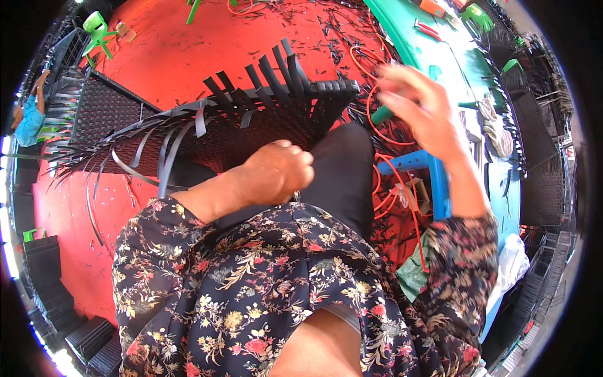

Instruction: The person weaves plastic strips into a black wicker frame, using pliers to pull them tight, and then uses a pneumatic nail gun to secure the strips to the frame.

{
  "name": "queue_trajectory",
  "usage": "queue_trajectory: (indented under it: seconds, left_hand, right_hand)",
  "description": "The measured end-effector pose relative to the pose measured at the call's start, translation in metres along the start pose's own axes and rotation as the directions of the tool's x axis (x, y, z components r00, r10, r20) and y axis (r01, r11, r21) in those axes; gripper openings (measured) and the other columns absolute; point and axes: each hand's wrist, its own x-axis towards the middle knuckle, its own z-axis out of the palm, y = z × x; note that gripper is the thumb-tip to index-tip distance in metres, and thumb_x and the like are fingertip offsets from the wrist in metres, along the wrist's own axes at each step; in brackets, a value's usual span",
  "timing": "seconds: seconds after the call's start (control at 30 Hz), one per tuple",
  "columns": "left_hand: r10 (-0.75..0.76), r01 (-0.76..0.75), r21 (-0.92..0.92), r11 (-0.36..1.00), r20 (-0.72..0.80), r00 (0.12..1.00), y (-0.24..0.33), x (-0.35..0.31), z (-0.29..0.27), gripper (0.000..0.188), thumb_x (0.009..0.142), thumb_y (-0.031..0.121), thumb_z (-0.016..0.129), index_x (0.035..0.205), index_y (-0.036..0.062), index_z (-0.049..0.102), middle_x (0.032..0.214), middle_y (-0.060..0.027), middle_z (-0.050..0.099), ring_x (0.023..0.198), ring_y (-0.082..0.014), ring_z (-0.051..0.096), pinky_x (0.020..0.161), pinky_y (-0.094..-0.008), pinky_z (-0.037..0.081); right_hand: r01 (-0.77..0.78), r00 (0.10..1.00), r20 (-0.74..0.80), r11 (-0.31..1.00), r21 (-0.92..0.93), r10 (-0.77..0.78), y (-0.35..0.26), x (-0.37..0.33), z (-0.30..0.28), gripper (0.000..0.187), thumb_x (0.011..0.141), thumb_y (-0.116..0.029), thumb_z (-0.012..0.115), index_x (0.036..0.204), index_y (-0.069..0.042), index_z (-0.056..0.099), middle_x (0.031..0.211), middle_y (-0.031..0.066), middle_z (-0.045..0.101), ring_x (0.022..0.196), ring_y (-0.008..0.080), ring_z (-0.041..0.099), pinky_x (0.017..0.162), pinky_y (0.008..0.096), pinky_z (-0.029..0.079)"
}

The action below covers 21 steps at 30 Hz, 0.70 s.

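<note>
A woven panel [276, 116] of flat black strips rests against my knees, with loose strip ends sticking up along its far edge and others trailing off to the left. My left hand [279, 168] is curled into a fist above my lap, just on the near side of the panel. Whatever the fist may hold is hidden. Raised at the right, my right hand [427, 107] is smeared by motion, its fingers partly bent. Beside its fingertips a green rod-like piece [380, 114] shows; I cannot tell whether the hand touches it.
A green-topped table [408, 25] at the right bears red-handled pliers [428, 30] and whitish gloves [498, 133]. Red hose [402, 141] loops past a blue stool [440, 182]. Cut strips litter the red floor [169, 50]. A green chair [97, 34] and another person [29, 119] are at far left.
</note>
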Motion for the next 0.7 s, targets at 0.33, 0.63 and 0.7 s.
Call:
queue_trajectory:
  seconds: [0.33,0.63,0.7]
  left_hand:
    - [0.308,-0.255,0.186,0.949,-0.368,0.878,-0.015,0.057,-0.057,0.014,0.061,0.019,0.057,0.063,0.0074,0.051,0.071,-0.0074,0.049,0.069,-0.0218,0.054,0.068,-0.0349,0.045]
    - [-0.127,0.299,0.251,0.921,-0.532,0.837,-0.033,0.038,-0.033,0.013,0.071,0.018,0.057,0.072,0.0051,0.055,0.077,-0.0107,0.056,0.070,-0.0228,0.056,0.062,-0.0357,0.044]
    - [-0.329,0.418,0.148,0.896,-0.410,0.851,-0.032,0.051,-0.027,0.021,0.078,0.026,0.059,0.075,0.0059,0.059,0.073,-0.0105,0.058,0.068,-0.0244,0.059,0.062,-0.0379,0.045]
  right_hand:
    - [0.114,0.988,-0.124,0.971,0.212,-0.089,-0.019,0.042,0.071,0.013,0.079,-0.012,0.062,0.081,0.001,0.058,0.070,0.0041,0.059,0.065,0.0087,0.052,0.063,0.0253,0.044]
    - [0.300,0.894,-0.334,0.953,-0.046,-0.298,-0.018,0.008,0.083,0.005,0.080,0.004,0.060,0.085,0.003,0.060,0.083,0.0138,0.061,0.079,0.0254,0.061,0.072,0.0327,0.048]
    - [0.290,0.890,-0.358,0.957,-0.034,-0.282,-0.020,0.003,0.079,0.004,0.081,0.002,0.060,0.084,0.003,0.059,0.077,0.0117,0.059,0.074,0.0224,0.058,0.070,0.0307,0.047]
